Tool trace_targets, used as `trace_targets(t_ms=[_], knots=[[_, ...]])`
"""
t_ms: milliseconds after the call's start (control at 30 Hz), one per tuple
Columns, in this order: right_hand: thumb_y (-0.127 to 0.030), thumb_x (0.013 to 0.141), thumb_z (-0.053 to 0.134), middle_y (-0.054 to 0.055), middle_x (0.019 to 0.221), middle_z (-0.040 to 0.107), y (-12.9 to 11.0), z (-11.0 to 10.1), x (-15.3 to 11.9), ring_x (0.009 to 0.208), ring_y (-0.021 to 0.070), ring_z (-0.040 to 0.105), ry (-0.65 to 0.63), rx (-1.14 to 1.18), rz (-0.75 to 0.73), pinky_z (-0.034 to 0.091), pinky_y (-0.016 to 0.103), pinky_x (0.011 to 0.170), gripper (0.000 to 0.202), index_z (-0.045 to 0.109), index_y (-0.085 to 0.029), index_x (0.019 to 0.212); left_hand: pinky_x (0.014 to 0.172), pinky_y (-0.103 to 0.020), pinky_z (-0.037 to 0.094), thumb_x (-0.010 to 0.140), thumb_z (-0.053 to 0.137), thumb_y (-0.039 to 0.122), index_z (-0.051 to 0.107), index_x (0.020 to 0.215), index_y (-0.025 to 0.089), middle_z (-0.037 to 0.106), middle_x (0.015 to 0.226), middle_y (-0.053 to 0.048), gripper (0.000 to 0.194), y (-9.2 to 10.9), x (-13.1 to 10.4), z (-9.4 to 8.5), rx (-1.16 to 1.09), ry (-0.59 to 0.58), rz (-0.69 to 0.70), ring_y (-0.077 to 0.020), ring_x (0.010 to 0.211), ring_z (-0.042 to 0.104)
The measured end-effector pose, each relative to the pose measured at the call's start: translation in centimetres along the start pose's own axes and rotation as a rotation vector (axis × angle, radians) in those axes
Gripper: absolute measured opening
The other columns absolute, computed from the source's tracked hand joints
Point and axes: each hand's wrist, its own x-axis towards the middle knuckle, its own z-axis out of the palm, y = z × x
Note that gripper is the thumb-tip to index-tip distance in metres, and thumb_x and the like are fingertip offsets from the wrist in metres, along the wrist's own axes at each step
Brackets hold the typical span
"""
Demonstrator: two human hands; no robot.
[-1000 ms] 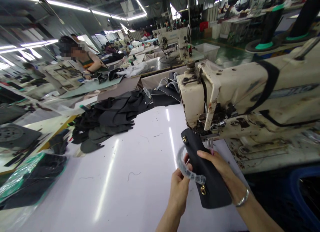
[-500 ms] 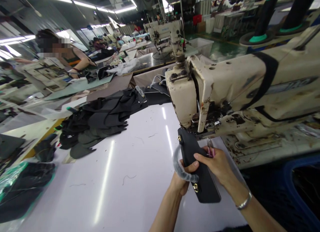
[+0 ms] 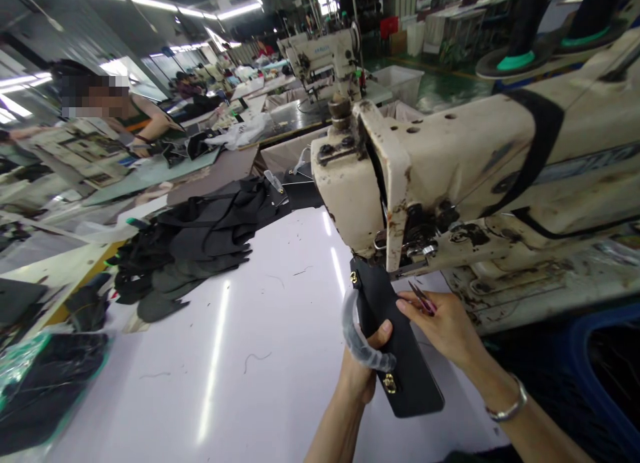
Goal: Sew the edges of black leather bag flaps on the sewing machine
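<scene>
Partly hidden left hand (image 3: 359, 379), holding black panel (image 3: 409, 373)

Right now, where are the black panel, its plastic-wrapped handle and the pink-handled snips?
Black panel (image 3: 406, 364): head view, on its flat face.
Plastic-wrapped handle (image 3: 355, 341): head view, on its curved middle.
Pink-handled snips (image 3: 424, 300): head view, near where blades meet handle.

I watched the left hand (image 3: 359, 378) bring its thumb from the handle (image 3: 351, 331) onto the black panel (image 3: 403, 356), while the right hand (image 3: 447, 324) slipped to the edge, its upright snips (image 3: 425, 301) tipping leftward.
</scene>
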Motion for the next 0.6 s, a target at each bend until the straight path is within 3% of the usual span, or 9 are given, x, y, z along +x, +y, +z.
trace_targets(t_ms=[67,200,333,467,600], knots=[[-0.046,0.088,0.071,0.005,0.096,0.082,0.1,-0.2,0.4,0.088,0.0282,0.075,-0.015,-0.034,-0.029,0.054,0.036,0.080,0.025,0.085,-0.026,0.094,0.097,-0.048,0.061,0.050,0.101,0.032,0.064,0.139,0.028,0.077,0.124,-0.013,0.096,0.0,-0.2,0.2,-0.018,0.009,0.026,-0.0396,0.118,0.071],[-0.048,0.087,0.071,0.005,0.083,0.081,0.4,-0.4,1.1,0.077,0.0261,0.073,-0.041,-0.068,-0.034,0.052,0.033,0.069,0.030,0.084,-0.022,0.082,0.094,-0.048,0.062,0.058,0.097,0.037,0.071,0.129,0.020,0.078,0.118,-0.017,0.078,0.2,-0.1,0.8,-0.030,-0.020,-0.013,-0.0390,0.113,0.074],[-0.049,0.084,0.073,0.006,0.078,0.079,0.1,-0.3,1.3,0.070,0.0250,0.070,-0.054,-0.014,-0.008,0.051,0.032,0.063,0.032,0.084,-0.020,0.078,0.081,-0.044,0.066,0.068,0.092,0.045,0.075,0.118,0.016,0.081,0.099,-0.015,0.060,1.1,0.8,2.0,0.010,-0.001,-0.055,-0.0350,0.092,0.079],[-0.048,0.078,0.076,0.007,0.072,0.078,-0.7,-0.4,1.1,0.067,0.0250,0.070,-0.043,0.064,0.027,0.053,0.034,0.064,0.030,0.084,-0.019,0.075,0.074,-0.041,0.066,0.072,0.087,0.052,0.078,0.102,0.018,0.080,0.089,-0.013,0.047,1.6,1.9,2.7,0.002,-0.021,0.007,-0.0321,0.082,0.079],[-0.045,0.075,0.079,0.007,0.073,0.077,-1.1,-0.7,1.2,0.070,0.0242,0.071,-0.107,0.131,0.082,0.054,0.033,0.067,0.028,0.085,-0.019,0.078,0.070,-0.040,0.066,0.073,0.086,0.050,0.078,0.098,0.015,0.079,0.083,-0.014,0.044,1.4,2.2,2.7,-0.011,0.004,-0.014,-0.0329,0.081,0.078]])
